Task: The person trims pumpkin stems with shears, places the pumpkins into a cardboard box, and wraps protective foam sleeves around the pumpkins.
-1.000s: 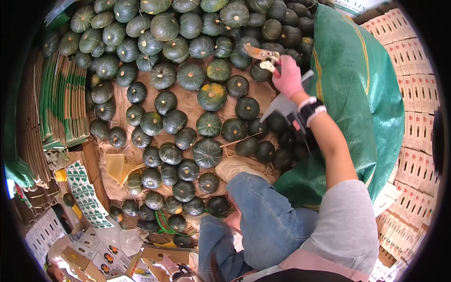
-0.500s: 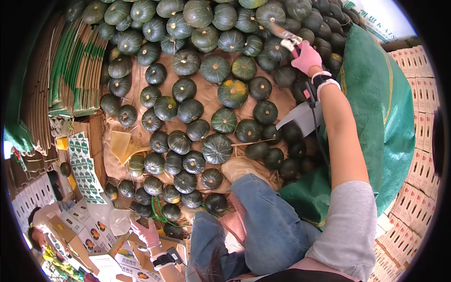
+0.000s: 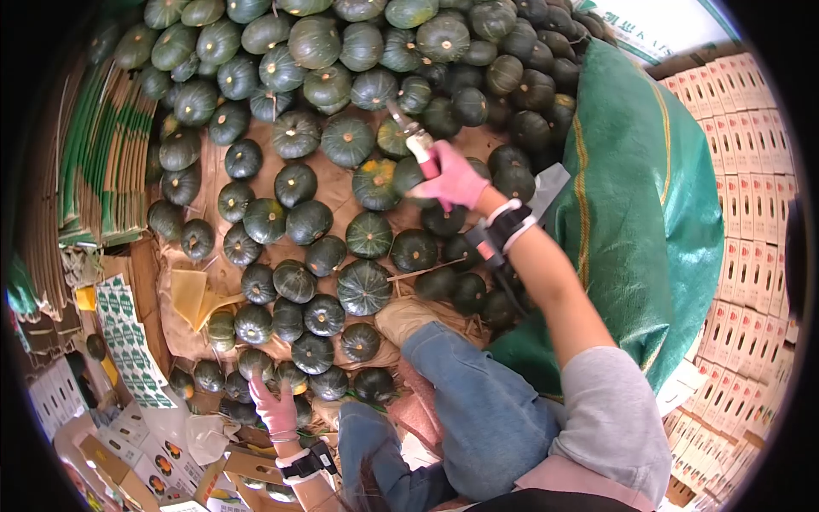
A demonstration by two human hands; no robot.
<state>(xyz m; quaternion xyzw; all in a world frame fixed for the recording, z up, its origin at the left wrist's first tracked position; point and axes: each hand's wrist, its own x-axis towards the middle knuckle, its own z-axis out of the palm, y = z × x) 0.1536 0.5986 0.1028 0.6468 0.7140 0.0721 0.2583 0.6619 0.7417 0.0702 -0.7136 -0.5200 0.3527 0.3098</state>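
Note:
Many dark green kabocha squash [image 3: 363, 286] lie on brown paper, piled higher at the back. My right hand [image 3: 456, 179], in a pink glove with a wrist strap, is closed around a pair of shears [image 3: 408, 130] whose blades point up-left over an orange-patched squash [image 3: 375, 181]. My left hand [image 3: 275, 408], also in a pink glove, is low in the view with fingers spread against the small squash [image 3: 256, 365] of the nearest row. It holds nothing.
A big green woven sack [image 3: 648, 196] fills the right side. Flat cardboard stacks [image 3: 94, 162] line the left, white cartons [image 3: 751, 213] the far right. Green sticker sheets [image 3: 128, 341] and printed boxes [image 3: 162, 452] lie lower left. My jeans-clad knees [image 3: 461, 384] are below.
My right hand with the shears has come back down and left from the far pile to the middle squash. My left hand has risen from the boxes to the nearest row of squash.

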